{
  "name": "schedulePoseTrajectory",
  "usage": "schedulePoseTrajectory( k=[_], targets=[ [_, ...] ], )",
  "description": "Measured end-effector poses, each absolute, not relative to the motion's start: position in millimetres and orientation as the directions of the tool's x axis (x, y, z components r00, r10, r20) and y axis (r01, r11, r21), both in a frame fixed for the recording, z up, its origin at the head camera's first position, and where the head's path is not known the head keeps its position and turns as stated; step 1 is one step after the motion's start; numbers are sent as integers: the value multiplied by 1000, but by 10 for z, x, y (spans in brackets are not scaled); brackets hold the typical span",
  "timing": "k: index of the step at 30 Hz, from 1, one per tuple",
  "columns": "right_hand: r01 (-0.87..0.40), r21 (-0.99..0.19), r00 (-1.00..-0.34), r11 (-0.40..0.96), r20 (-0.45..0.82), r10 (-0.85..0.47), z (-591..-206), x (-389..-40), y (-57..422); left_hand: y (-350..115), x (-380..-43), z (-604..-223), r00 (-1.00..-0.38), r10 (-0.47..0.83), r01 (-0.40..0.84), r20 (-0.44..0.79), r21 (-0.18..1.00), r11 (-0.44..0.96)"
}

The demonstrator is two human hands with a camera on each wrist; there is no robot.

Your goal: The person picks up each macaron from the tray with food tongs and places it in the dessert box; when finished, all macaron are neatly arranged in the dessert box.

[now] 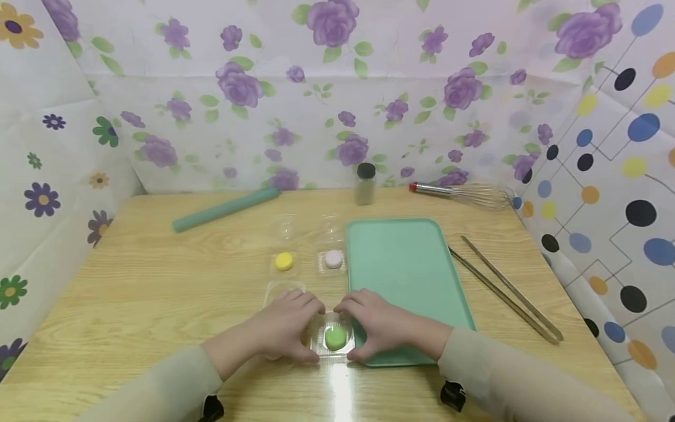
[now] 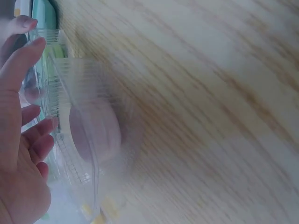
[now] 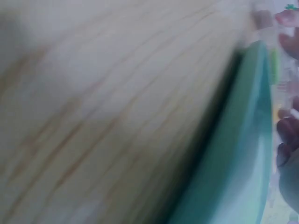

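Thing to look at here is where the small clear plastic clamshell box (image 1: 324,323) sits: between the two hands, toward the 6 o'clock edge of the pale wood-grain table (image 1: 158,281). It's at 3 o'clock from the left hand (image 1: 285,325) and 9 o'clock from the right hand (image 1: 382,325), and neither looks clearly nearer. Both are curled in around it, fingers at the far corners and thumbs at the near ones, so I read it as a two-handed hold. How firm, can't tell. A round green macaron-like sweet (image 1: 335,338) shows inside.

The box looks about square, so no real long axis. The flat mint-green rectangular tray (image 1: 401,264) does have one, running roughly 12 to 6, and its near long rim is just beside the box at 3 o'clock. Can't tell if they overlap. Most of the tray is toward 2 o'clock with the right forearm reaching across it, so imo any shift that way has to work around that arm.

Over at 9 o'clock, the left wrist view shows another clear plastic box (image 2: 77,77) with a round dull-pink sweet (image 2: 96,130), close by the left hand. Easy one to bump, I reckon.
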State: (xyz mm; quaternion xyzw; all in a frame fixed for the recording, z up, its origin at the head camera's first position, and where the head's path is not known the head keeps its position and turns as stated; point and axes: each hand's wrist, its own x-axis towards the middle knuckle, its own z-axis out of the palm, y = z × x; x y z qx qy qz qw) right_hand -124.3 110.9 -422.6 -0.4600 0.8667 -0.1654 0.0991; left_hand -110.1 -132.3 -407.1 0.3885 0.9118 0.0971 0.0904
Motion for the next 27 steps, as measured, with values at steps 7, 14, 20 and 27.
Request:
schedulePoseTrajectory(
  k=[7, 14, 20, 27],
  targets=[
    [-625, -531, -621, 572, -106, -777, -4186, -1222, 1085, -1318, -1098, -4055, -688, 718, 688, -106, 222, 691],
    [-592, -538, -637, 600, -144, -758, -4156, -1186, 1056, -1337, -1115, -4042, -684, 725, 689, -79, 256, 678],
    [-601, -532, -632, 596, -140, -762, -4190, -1216, 1068, -1332, -1121, -4046, -689, 721, 683, -77, 266, 681],
    [-615, -537, -629, 577, -107, -770, -4211, -1241, 1098, -1334, -1109, -4052, -689, 723, 693, -58, 242, 679]
  ],
)
